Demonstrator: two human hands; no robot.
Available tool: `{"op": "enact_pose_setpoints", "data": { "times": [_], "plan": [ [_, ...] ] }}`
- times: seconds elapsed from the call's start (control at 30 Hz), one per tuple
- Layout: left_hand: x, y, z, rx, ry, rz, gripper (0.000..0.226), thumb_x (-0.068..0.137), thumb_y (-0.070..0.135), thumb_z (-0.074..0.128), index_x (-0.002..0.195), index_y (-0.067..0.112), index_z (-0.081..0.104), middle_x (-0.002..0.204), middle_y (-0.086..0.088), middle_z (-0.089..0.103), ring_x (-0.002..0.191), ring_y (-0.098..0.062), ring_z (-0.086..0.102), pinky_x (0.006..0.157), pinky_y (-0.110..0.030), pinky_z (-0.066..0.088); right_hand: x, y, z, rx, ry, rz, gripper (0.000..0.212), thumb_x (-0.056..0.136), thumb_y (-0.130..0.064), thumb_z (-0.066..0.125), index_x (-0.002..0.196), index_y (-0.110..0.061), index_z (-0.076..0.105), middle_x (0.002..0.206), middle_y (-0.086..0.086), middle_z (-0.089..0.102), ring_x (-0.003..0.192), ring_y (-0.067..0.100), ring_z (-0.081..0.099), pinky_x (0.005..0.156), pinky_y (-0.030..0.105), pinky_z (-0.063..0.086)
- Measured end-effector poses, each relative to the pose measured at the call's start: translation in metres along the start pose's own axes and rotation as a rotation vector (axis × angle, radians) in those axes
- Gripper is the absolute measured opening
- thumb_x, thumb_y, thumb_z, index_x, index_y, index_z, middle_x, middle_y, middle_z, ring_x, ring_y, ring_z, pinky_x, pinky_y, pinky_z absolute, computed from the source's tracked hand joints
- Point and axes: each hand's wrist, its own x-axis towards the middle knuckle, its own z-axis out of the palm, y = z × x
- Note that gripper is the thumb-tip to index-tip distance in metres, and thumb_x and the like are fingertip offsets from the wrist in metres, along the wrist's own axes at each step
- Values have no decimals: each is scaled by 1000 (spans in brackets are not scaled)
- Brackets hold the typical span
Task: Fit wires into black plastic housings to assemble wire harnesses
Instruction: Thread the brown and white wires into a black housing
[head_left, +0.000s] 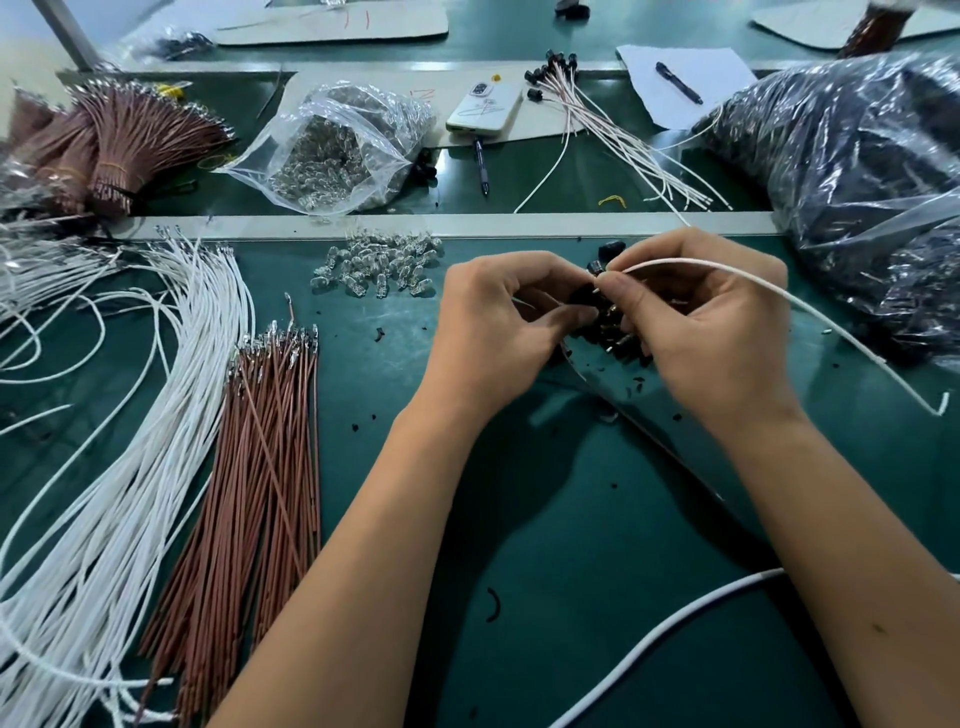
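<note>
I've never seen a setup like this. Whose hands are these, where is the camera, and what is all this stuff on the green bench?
No machine here: a person works bare-handed, filmed by a camera on their head looking down. The left hand holds a small black housing; the right hand pinches a white wire and feeds its end into it. More housings lie under the hands. On the green bench lie loose white wires, brown wires, small clear bulbs, a bag of bulbs, a phone and finished harnesses.

pens (678, 82) 2 | phone (484, 107) 1 | hands (496, 322) 2 | clear bags (337, 150) 1
</note>
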Motion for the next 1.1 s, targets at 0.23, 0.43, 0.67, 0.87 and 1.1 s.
{"op": "enact_pose_setpoints", "data": {
  "times": [0.23,0.43,0.67,0.87,1.1],
  "plan": [
    [-1,0,5,-71,-25,-38,12,79,0,82,89,6,79,80,-4,77,75,-23,74,74,-40,61,4,-1,-6,180,-47,286,12,80,-15,86,72,-18,77,60,-3,69,47,3,54,45,13,39],
    [0,9,7,-564,22,-318,8,84,-1,74,86,7,76,79,-10,76,68,-13,68,67,-23,54,6,-1,-8,364,-146,414,19,83,-36,80,75,-20,75,66,1,58,55,12,44,42,20,33],
    [2,20,14,-1015,83,-534,9,82,8,69,78,14,74,82,-5,76,67,-10,71,53,-16,49,-3,-4,6,146,-184,167,11,92,-20,79,81,-19,76,61,-15,65,54,-3,53,52,9,40],
    [4,17,9,-1027,83,-586,25,71,25,70,94,17,69,85,4,75,72,-9,61,66,-21,41,-4,-6,1,42,-285,128,13,89,-18,77,77,-12,73,63,5,64,60,9,50,55,30,39],
    [10,10,-33,-1318,188,-474,19,81,22,67,95,10,65,90,2,74,65,-6,63,59,-19,50,-4,-15,-15,131,-974,251,15,91,-13,70,77,-12,66,66,-4,57,60,9,48,54,19,39]
  ]
}}
